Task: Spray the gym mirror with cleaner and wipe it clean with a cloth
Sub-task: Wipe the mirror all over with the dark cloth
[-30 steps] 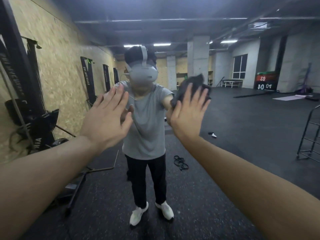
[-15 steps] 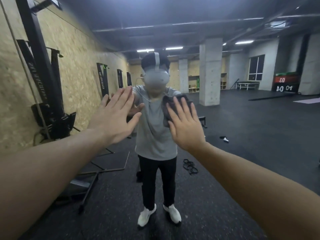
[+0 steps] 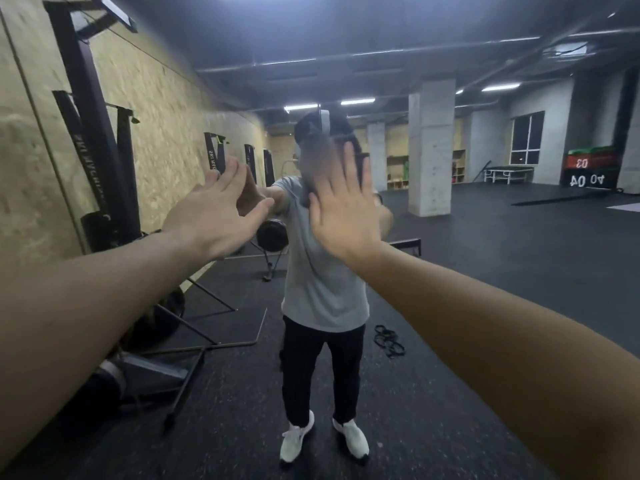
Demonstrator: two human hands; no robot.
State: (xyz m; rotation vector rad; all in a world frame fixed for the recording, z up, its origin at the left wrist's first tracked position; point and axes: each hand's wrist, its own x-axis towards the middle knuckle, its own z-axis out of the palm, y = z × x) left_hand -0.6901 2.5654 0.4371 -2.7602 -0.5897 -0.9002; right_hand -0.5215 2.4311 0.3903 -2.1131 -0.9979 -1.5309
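Risk first: cloth slipping out from under a flat palm mid-stroke, since no finger curls round it; smears left where the pad misses; judged from pose alone. No spray bottle anywhere in view.

Large glass gym mirror (image 3: pixel 485 289) filling the whole scene ahead, smooth and glossy, carrying a reflected person in grey T-shirt, black trousers and white trainers.

Right hand (image 3: pixel 341 216) near centre, fingers straight and spread, palm pushing a dark, soft, crumpled cloth (image 3: pixel 362 162) flat onto the glass; only dark edges of fabric peeking out above and right of the fingers, the rest hidden and motion-blurred.

Left hand (image 3: pixel 216 216) just left of it, fingers straight and together, thumb out, holding nothing, fingertips meeting their own reflection at the glass.

Rough tan chipboard wall (image 3: pixel 156 109) on the left, coarse and flaky in texture. Black steel-framed ski machines (image 3: pixel 90 133) against it, slim and upright. Dark speckled rubber floor (image 3: pixel 467 271), matte and grainy. Square grey concrete pillar (image 3: pixel 431 147) far right of centre, pitted.
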